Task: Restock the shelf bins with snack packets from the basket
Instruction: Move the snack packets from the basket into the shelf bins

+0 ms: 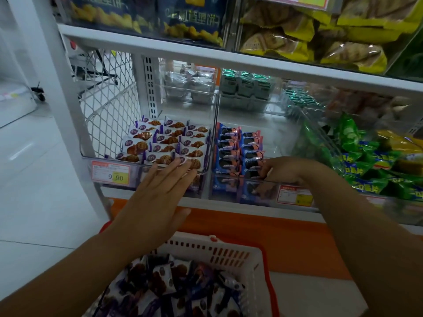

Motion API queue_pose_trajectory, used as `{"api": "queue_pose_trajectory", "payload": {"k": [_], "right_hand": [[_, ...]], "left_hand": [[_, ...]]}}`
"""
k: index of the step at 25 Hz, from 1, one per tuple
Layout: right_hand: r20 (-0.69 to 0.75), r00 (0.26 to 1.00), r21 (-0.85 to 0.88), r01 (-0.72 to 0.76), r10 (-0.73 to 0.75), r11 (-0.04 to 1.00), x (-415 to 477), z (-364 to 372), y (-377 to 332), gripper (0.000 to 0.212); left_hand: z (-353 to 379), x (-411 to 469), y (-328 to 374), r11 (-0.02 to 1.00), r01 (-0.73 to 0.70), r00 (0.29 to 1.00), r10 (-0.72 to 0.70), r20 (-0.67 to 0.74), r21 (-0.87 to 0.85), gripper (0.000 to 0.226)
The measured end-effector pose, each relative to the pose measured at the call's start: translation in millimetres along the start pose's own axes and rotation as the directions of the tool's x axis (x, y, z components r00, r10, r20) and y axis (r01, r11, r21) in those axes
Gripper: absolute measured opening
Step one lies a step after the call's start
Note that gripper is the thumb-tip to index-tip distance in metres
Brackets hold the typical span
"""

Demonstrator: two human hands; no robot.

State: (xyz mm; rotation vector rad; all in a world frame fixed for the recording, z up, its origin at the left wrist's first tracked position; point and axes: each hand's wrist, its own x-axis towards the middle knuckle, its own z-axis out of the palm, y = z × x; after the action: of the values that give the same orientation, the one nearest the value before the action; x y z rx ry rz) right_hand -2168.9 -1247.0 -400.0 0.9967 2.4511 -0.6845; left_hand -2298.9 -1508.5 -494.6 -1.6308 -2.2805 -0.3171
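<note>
A clear shelf bin (pixel 146 165) holds rows of white-and-purple waffle biscuit packets (pixel 164 143). My left hand (pixel 158 191) lies flat with straight fingers over its front edge, fingertips touching the front packets. Right of it, a second clear bin (pixel 270 133) holds two rows of blue-and-pink sandwich cookie packets (pixel 238 147). My right hand (pixel 283 171) reaches into this bin, its curled fingers on the front packet of the right row. Below, a white basket (pixel 229 250) with orange trim holds several mixed purple and white snack packets (pixel 174 284).
Price tags (pixel 111 173) hang on the bin fronts. Green snack bags (pixel 357 161) fill the bin at right. An upper shelf carries blue (pixel 146 12) and yellow bags (pixel 320 35). A white mesh panel (pixel 107 92) closes the shelf's left end; tiled floor lies left.
</note>
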Motion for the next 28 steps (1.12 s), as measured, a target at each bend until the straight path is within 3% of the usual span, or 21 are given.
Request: {"api": "queue_pose_trajectory", "payload": {"k": [2,3,4,5,6,7,8,10,11,12,13,16,19,23,28], "right_hand": [[-0.124,0.992,0.026,0.029,-0.026,0.999,-8,-6,-2,0.027],[-0.318,0.946,0.073,0.085,-0.057,0.994,-14,-6,-5,0.031],[-0.56,0.823,0.109,0.193,-0.1,0.975,-24,-3,-8,0.029],[-0.751,0.645,0.116,0.343,-0.144,0.932,-36,5,-14,0.024],[-0.82,0.544,0.114,0.457,-0.176,0.882,-48,16,-22,0.021],[-0.782,0.579,0.125,0.506,-0.229,0.854,-57,34,-31,0.022],[-0.644,0.7,0.11,0.484,-0.308,0.868,-60,57,-35,0.025],[-0.129,0.935,-0.07,0.325,-0.331,0.943,-43,115,-36,0.028],[0.114,0.96,-0.195,0.273,-0.255,0.942,-28,148,-28,0.025],[0.263,0.949,-0.291,0.25,-0.174,0.923,-11,182,-16,0.024],[0.322,0.939,-0.344,0.231,-0.116,0.91,4,213,-1,0.027],[0.139,0.989,-0.169,0.074,-0.051,0.983,30,279,37,0.037],[-0.017,0.994,-0.08,0.107,-0.109,0.991,43,314,40,0.05],[-0.039,0.967,-0.175,0.242,-0.252,0.955,59,341,18,0.068],[0.016,0.993,-0.188,0.122,-0.121,0.975,82,363,14,0.08]], "left_hand": [[-4,-6,5,0.998,0.018,0.998,-0.022,-0.067,-0.062,0.064],[-6,-12,9,0.994,0.034,0.994,-0.044,-0.101,-0.101,0.06],[-7,-19,13,0.989,0.047,0.99,-0.064,-0.122,-0.142,0.056],[-5,-29,17,0.982,0.055,0.991,-0.077,-0.114,-0.182,0.052],[1,-40,19,0.973,0.068,0.995,-0.082,-0.057,-0.221,0.049],[8,-52,22,0.963,0.094,0.995,-0.085,0.046,-0.254,0.047],[20,-67,24,0.953,0.135,0.98,-0.089,0.176,-0.272,0.048],[51,-100,27,0.948,0.219,0.892,-0.098,0.442,-0.232,0.051],[67,-116,30,0.949,0.248,0.817,-0.096,0.568,-0.196,0.054],[82,-129,34,0.948,0.27,0.735,-0.091,0.671,-0.167,0.058],[95,-142,38,0.947,0.289,0.664,-0.091,0.742,-0.142,0.061],[122,-164,49,0.939,0.331,0.574,-0.12,0.81,-0.095,0.065],[135,-173,60,0.956,0.289,0.546,-0.115,0.83,-0.057,0.067],[141,-174,58,0.954,0.298,0.545,-0.144,0.826,-0.031,0.069],[150,-176,56,0.942,0.336,0.564,-0.189,0.804,-0.015,0.067]]}}
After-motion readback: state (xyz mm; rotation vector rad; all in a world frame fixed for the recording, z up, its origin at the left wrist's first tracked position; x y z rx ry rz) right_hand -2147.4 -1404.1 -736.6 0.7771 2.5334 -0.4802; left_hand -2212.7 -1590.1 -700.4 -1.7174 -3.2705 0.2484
